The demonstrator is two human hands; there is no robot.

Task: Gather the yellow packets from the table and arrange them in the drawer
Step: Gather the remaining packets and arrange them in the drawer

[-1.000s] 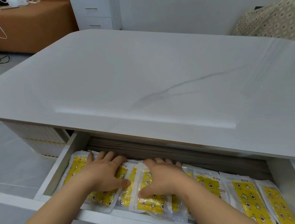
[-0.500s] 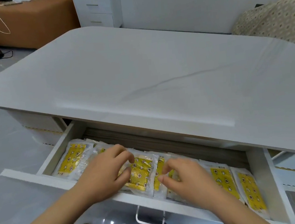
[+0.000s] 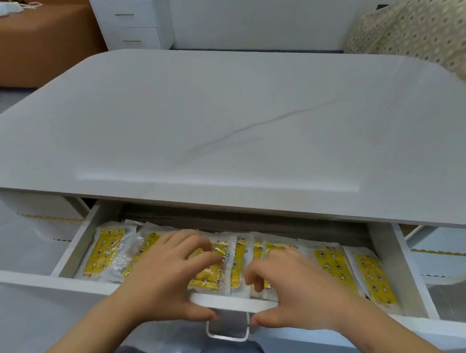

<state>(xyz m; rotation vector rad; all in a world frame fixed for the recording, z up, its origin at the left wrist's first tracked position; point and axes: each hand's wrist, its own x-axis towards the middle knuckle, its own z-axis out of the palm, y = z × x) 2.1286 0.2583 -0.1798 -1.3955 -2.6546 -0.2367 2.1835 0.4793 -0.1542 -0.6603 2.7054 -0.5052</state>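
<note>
- Head view: yellow packets lying in a row inside the open drawer, just under the front edge of the table.
- Left hand and right hand clasping the drawer's front edge, bent fingers inside, thumbs outside by the metal handle.
- Middle packets partly hidden under the fingers.
- Far back: brown sofa, small white cabinet, spotted cushion on the right.

Soft, even light (edges bowed, slightly blurry).
</note>
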